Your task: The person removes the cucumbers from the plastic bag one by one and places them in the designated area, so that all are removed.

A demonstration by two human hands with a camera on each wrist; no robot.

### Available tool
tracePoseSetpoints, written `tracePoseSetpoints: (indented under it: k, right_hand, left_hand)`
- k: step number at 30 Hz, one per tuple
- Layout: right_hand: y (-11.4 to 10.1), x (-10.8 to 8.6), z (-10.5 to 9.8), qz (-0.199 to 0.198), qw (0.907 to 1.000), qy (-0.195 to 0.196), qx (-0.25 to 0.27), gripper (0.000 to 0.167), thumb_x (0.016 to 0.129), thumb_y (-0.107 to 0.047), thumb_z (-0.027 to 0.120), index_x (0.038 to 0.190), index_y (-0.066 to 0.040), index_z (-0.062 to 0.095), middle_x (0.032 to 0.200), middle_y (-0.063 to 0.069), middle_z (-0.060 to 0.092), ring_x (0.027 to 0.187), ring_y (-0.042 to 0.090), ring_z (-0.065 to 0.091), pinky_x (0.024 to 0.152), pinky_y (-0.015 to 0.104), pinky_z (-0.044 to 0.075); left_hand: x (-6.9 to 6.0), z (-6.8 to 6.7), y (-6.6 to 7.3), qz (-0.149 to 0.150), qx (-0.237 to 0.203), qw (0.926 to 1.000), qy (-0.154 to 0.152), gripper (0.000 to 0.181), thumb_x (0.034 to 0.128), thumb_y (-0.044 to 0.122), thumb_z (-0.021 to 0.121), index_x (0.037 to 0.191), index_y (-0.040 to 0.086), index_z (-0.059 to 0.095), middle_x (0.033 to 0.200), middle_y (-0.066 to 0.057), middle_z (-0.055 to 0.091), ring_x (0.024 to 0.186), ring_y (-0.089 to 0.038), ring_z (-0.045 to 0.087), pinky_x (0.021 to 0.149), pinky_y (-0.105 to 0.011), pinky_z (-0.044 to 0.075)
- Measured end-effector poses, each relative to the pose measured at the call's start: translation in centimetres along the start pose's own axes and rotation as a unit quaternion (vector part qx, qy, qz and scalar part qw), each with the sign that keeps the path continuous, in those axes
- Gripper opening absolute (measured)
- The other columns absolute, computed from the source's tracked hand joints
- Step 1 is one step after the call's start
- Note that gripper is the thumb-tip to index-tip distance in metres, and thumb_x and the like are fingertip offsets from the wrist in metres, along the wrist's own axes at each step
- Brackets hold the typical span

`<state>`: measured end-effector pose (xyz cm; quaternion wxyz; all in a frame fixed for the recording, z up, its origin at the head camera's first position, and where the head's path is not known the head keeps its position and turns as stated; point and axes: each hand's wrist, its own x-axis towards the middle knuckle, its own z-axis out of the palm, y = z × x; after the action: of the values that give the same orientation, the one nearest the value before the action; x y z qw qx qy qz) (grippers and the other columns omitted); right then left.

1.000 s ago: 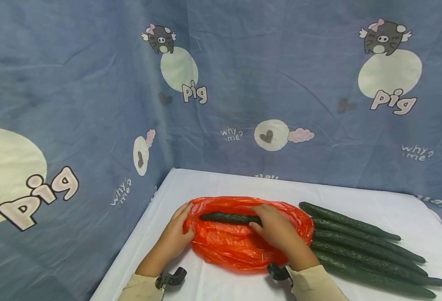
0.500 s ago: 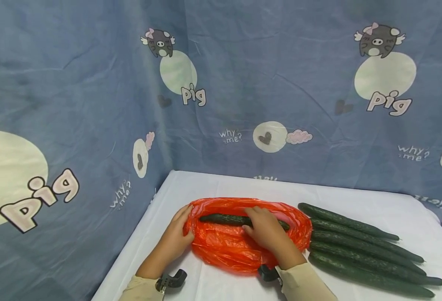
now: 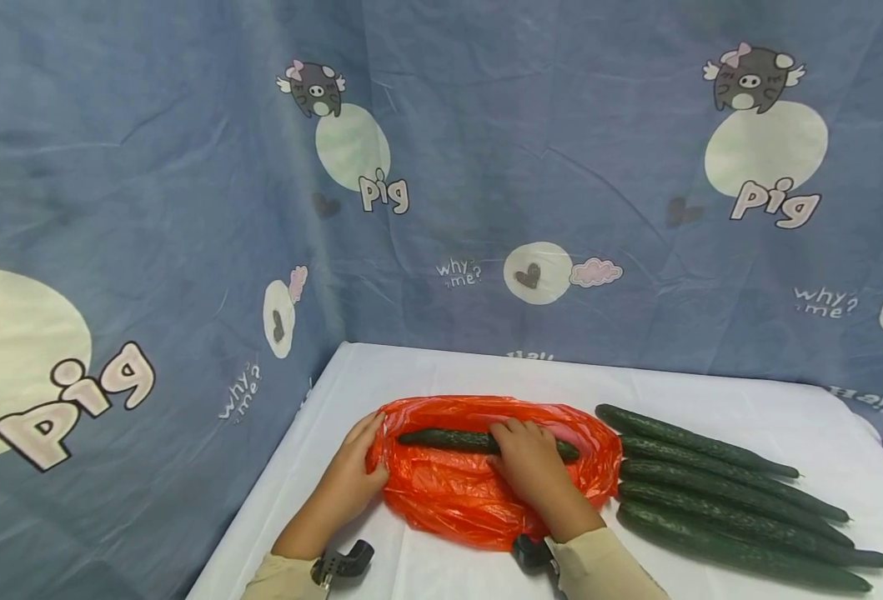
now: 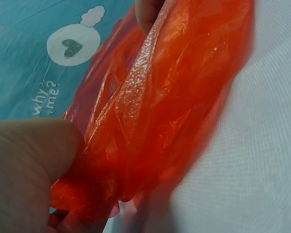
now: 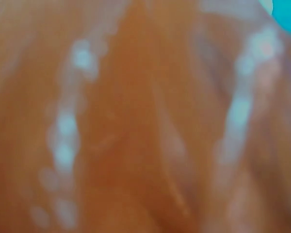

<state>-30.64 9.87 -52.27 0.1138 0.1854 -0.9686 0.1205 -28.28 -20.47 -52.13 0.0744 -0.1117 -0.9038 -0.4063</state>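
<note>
A red plastic bag [image 3: 456, 492] lies on its side across the table, its mouth spread wide. Inside it a dark green cucumber [image 3: 449, 439] lies lengthwise, both ends showing. My left hand [image 3: 351, 471] grips the bag's left end; in the left wrist view the thumb [image 4: 53, 145] pinches the thin plastic against the fingers. Over the right half of the cucumber, my right hand [image 3: 534, 467] holds it, fingers on the far side and thumb on the near side. The right wrist view is filled with blurred, shiny orange-red plastic [image 5: 131, 121], and the fingers are hidden there.
Several cucumbers [image 3: 734, 500] lie side by side at the right of the bag, close to its right end. White cloth [image 3: 426, 367] covers the table. Blue printed fabric [image 3: 561, 167] hangs behind and at the left.
My right hand has slid left along the cucumber, uncovering its right end. The cucumber and bag have stayed about in place, and my left hand keeps its grip.
</note>
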Motion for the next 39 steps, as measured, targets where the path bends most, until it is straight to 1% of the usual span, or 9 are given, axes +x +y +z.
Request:
tracePoseSetpoints:
  k: [5,10,14,18,22,27,32,39]
  right_hand:
    - [0.0,0.1,0.0,0.006,0.9999,-0.002,0.012,0.04,0.091,-0.028,0.081,0.128,-0.016,0.068,0.128,0.006,0.069,0.117,0.032,0.063,0.101,0.058,0.049]
    - [-0.1,0.1,0.2,0.004,0.9997,0.005,0.022,0.035,0.092,-0.025,0.08,0.125,-0.017,0.069,0.124,0.004,0.069,0.116,0.031,0.063,0.106,0.056,0.048]
    - [-0.2,0.1,0.2,0.001,0.9997,0.013,0.022,0.034,0.092,-0.026,0.079,0.124,-0.019,0.069,0.12,0.002,0.069,0.112,0.029,0.063,0.104,0.054,0.05]
    - [-0.3,0.0,-0.1,0.002,0.9998,0.015,0.012,0.034,0.091,-0.027,0.081,0.123,-0.02,0.069,0.115,0.001,0.068,0.107,0.027,0.062,0.099,0.052,0.051]
    - [-0.2,-0.1,-0.4,0.002,0.9999,0.014,0.006,0.033,0.092,-0.027,0.08,0.122,-0.021,0.069,0.112,0.0,0.067,0.104,0.025,0.06,0.094,0.049,0.051]
    - [-0.2,-0.3,-0.6,-0.001,0.9997,0.019,0.011,0.031,0.092,-0.025,0.08,0.122,-0.022,0.068,0.109,-0.002,0.066,0.102,0.024,0.06,0.088,0.047,0.049]
    - [-0.2,-0.4,-0.7,0.0,0.9995,0.027,0.017,0.032,0.093,-0.024,0.079,0.123,-0.022,0.068,0.111,-0.001,0.066,0.105,0.024,0.061,0.09,0.049,0.049]
    - [-0.5,-0.5,-1.2,-0.008,0.999,0.036,0.024,0.033,0.093,-0.023,0.079,0.125,-0.021,0.068,0.115,0.001,0.067,0.109,0.026,0.062,0.094,0.052,0.05]
  left_hand:
    - [0.0,0.0,-0.1,0.0,0.001,1.0,-0.001,0.082,0.0851,-0.004,0.066,0.162,0.003,0.037,0.166,-0.015,0.036,0.153,-0.039,0.036,0.122,-0.055,0.033]
    - [0.0,-0.2,-0.2,0.001,0.004,1.0,0.0,0.082,0.0844,-0.004,0.067,0.161,0.002,0.038,0.166,-0.015,0.037,0.152,-0.039,0.038,0.122,-0.055,0.034]
    - [0.0,-0.4,-0.2,-0.003,0.005,1.0,0.002,0.082,0.0845,-0.004,0.067,0.161,0.002,0.038,0.165,-0.016,0.037,0.152,-0.04,0.038,0.121,-0.055,0.035]
    - [0.1,-0.3,0.0,-0.008,0.0,0.9999,-0.006,0.082,0.0858,-0.003,0.066,0.162,0.002,0.036,0.166,-0.015,0.035,0.154,-0.039,0.036,0.122,-0.054,0.032]
    - [0.0,-0.2,0.1,-0.007,0.002,1.0,-0.004,0.082,0.0854,-0.003,0.067,0.161,0.001,0.036,0.166,-0.015,0.036,0.153,-0.039,0.036,0.121,-0.053,0.032]
    - [0.0,0.0,0.1,-0.003,0.007,1.0,-0.003,0.082,0.0853,-0.003,0.067,0.161,0.001,0.036,0.166,-0.015,0.037,0.153,-0.039,0.037,0.121,-0.053,0.032]
    - [0.1,0.0,0.0,-0.001,0.01,0.9999,-0.004,0.082,0.0857,-0.003,0.067,0.162,0.001,0.035,0.166,-0.015,0.036,0.153,-0.039,0.037,0.122,-0.052,0.031]
    - [0.1,0.0,-0.2,-0.007,0.012,0.9999,-0.01,0.082,0.0865,-0.003,0.067,0.162,0.003,0.035,0.166,-0.014,0.036,0.154,-0.039,0.036,0.122,-0.053,0.03]
